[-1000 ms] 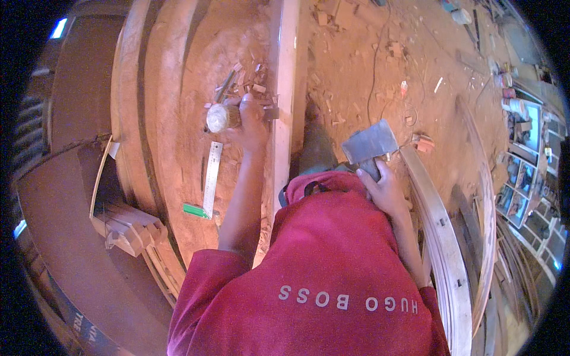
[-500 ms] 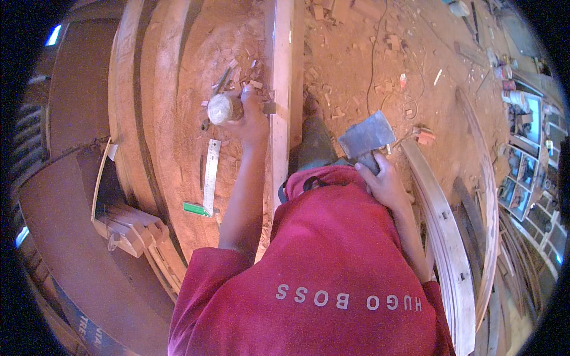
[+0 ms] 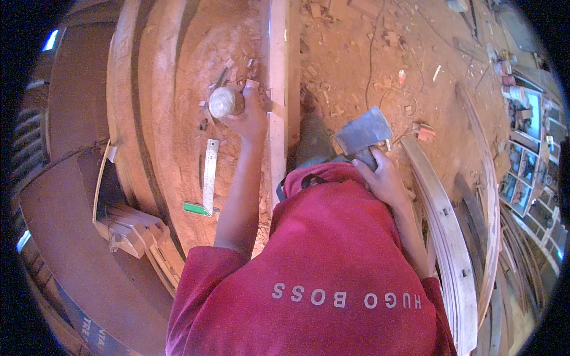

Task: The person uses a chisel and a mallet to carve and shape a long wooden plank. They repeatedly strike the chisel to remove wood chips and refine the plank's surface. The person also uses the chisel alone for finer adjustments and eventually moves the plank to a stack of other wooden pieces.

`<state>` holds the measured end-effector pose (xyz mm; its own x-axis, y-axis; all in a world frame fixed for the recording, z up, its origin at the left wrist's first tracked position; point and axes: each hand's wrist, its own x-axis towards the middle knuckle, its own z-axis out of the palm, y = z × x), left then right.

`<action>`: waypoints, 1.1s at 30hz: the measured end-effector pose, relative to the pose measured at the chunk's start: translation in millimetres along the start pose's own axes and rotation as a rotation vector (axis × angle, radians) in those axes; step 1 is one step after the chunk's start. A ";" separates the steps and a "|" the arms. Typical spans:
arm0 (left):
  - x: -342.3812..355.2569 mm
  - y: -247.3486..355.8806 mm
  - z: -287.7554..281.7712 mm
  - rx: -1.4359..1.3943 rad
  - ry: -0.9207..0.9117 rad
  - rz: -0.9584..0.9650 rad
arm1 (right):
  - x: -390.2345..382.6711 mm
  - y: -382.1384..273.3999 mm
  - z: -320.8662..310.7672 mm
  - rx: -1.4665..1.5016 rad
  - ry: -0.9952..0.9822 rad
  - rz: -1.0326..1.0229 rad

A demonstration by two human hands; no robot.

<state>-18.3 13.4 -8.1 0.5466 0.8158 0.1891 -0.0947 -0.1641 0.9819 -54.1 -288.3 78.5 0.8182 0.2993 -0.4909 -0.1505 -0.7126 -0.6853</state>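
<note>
My left hand (image 3: 249, 118) is wrapped round an upright tool with a pale, round, battered top (image 3: 223, 102), at the left side of a long pale timber beam (image 3: 276, 154); the tool's lower end is unclear. In my right hand (image 3: 380, 172), held at waist level by my red shirt, is a hatchet-like tool with a broad flat metal head (image 3: 362, 130). A try square (image 3: 210, 175) with a green stock lies below my left hand on the dusty wooden surface, among small chips and dark slim pieces.
Curved boards (image 3: 445, 237) line the right side, beside a cord (image 3: 371, 53), an orange object (image 3: 424, 132) and scattered offcuts. At the far right are framed panels (image 3: 522, 160) and containers (image 3: 506, 80). Stacked wood blocks (image 3: 130, 231) sit at the lower left.
My left hand and its tool have edged upward. The broad metal head in my right hand has risen a little and shifted left. Both grips look the same.
</note>
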 end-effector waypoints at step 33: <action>-7.5 -1.2 -1.8 -0.180 0.039 -0.118 | 38.4 -177.9 -60.7 -0.087 -0.083 -0.656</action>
<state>-23.8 8.4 -10.7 0.5301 0.8451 0.0696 -0.1811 0.0326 0.9829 37.7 -188.5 214.2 0.6787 0.7339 -0.0288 0.4123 -0.4132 -0.8120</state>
